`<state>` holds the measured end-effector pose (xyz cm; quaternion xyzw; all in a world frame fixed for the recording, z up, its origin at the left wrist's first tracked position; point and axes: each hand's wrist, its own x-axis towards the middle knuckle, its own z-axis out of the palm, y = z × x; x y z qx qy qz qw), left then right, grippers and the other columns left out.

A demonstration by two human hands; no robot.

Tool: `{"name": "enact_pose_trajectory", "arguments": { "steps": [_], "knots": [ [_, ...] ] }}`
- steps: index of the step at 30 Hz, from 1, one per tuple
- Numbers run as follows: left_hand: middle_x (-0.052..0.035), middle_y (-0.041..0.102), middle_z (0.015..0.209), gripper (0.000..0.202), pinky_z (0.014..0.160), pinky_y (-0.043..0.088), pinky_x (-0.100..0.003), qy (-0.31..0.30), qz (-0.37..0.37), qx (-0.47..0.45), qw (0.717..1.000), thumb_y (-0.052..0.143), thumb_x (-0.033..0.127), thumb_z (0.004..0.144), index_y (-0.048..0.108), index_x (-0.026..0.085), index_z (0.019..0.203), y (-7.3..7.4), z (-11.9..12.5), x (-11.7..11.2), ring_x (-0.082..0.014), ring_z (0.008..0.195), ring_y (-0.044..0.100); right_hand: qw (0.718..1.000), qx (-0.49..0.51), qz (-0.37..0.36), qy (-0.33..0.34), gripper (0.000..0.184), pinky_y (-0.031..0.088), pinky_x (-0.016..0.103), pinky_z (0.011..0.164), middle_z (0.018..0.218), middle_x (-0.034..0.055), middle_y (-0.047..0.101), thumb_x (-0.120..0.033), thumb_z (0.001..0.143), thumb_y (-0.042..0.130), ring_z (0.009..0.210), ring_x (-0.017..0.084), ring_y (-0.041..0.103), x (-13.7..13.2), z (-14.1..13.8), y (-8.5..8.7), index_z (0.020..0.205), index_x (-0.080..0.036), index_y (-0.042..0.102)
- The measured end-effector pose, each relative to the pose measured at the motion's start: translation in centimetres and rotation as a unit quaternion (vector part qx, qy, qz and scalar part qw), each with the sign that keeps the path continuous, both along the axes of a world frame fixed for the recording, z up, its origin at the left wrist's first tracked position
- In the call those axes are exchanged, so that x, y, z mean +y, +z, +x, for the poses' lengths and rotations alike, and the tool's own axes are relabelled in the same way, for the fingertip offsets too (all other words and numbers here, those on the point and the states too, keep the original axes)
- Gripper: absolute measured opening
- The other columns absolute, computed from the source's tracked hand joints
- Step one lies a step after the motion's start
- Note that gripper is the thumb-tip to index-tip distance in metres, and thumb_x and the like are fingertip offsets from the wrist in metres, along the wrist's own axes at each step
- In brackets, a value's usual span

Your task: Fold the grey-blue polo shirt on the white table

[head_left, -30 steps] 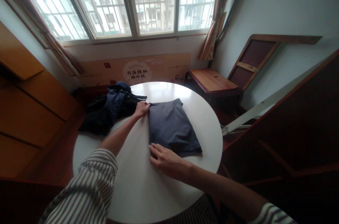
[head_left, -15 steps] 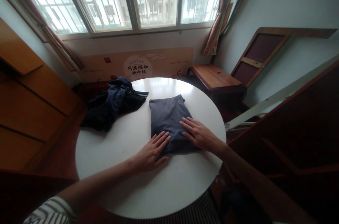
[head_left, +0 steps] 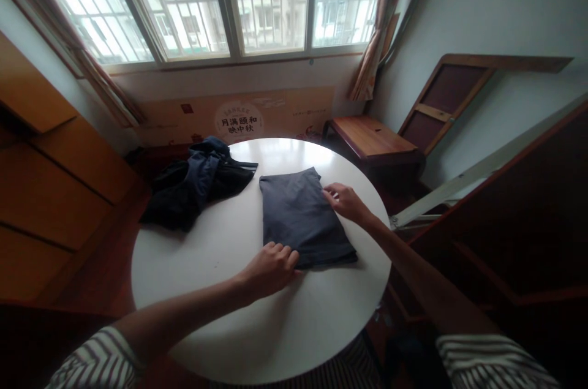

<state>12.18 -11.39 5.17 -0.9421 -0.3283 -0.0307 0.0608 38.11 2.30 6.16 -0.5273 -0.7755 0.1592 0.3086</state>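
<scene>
A folded dark grey garment (head_left: 305,211) lies flat in a squarish shape on the round white table (head_left: 197,291). At its near left corner is my left hand (head_left: 271,268), its fingers curled over the cloth edge and closed on it. My right hand (head_left: 348,201) pinches the garment's right edge, farther back, between thumb and fingers. The fingertips of the left hand are partly hidden. Which kind of garment it is does not show.
A rumpled heap of dark blue and black clothes (head_left: 197,184) lies at the table's left, overhanging the rim. Beyond the table stand a low wooden stool (head_left: 372,136) and a printed cardboard panel (head_left: 179,116). Wooden cabinets (head_left: 50,217) stand at left.
Both hands lay flat with fingers stretched on the garment. Now the left has curled at the near edge, and the right has moved back and outward to pinch the right edge.
</scene>
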Motion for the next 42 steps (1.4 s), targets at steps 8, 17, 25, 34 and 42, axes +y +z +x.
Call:
{"name": "enact_pose_trajectory", "arguments": {
  "steps": [8,17,25,34,42],
  "knots": [
    [-0.0050,0.059,0.064,0.016,0.053,0.039,-0.033,-0.124,0.015,0.089,0.988,0.051,0.007,0.091,0.056,0.015,0.078,-0.1,0.7,0.9,-0.0194,0.055,0.059,0.971,0.110,-0.129,-0.166,0.027,0.055,0.026,0.070,0.085,0.0126,0.076,-0.030,0.078,0.074,0.075,0.020,0.070,10.7,-2.3,-0.8,0.093,-0.007,0.076],
    [-0.0126,0.063,0.089,0.058,0.067,0.045,-0.038,-0.027,-0.007,0.010,1.000,0.047,0.069,0.089,0.060,0.013,0.093,1.5,6.7,1.2,-0.0269,0.080,0.061,0.948,0.182,-0.157,-0.208,0.035,0.053,0.022,0.054,0.079,0.0119,0.075,-0.034,0.069,0.081,0.065,0.018,0.069,11.2,-3.0,-2.1,0.090,-0.007,0.075],
    [-0.0127,0.065,0.087,0.037,0.065,0.046,-0.035,-0.006,-0.047,0.018,0.999,0.042,0.045,0.101,0.058,0.012,0.096,-1.9,9.1,2.6,-0.0258,0.077,0.064,0.963,0.148,-0.137,-0.179,0.024,0.055,0.024,0.060,0.076,0.0105,0.073,-0.026,0.077,0.073,0.067,0.018,0.069,10.5,-3.7,-1.9,0.090,-0.006,0.074],
    [-0.0078,0.062,0.088,0.029,0.068,0.044,-0.033,-0.064,-0.028,-0.040,0.997,0.040,0.041,0.102,0.055,0.017,0.094,0.8,4.1,-1.5,-0.0214,0.081,0.061,0.997,-0.011,-0.048,-0.064,0.026,0.047,0.033,0.096,0.111,0.0170,0.071,-0.022,0.084,0.066,0.105,0.026,0.065,11.8,-8.8,1.4,0.105,-0.010,0.073],
    [-0.0077,0.064,0.088,0.036,0.067,0.049,-0.035,0.181,-0.097,0.005,0.979,0.045,0.052,0.097,0.054,0.017,0.094,0.2,-5.2,-4.3,-0.0237,0.075,0.065,0.981,-0.084,-0.098,0.144,0.017,0.049,0.021,0.075,0.095,0.0074,0.075,-0.025,0.074,0.080,0.082,0.017,0.067,13.9,-17.3,1.3,0.089,-0.017,0.079]
  ]
}}
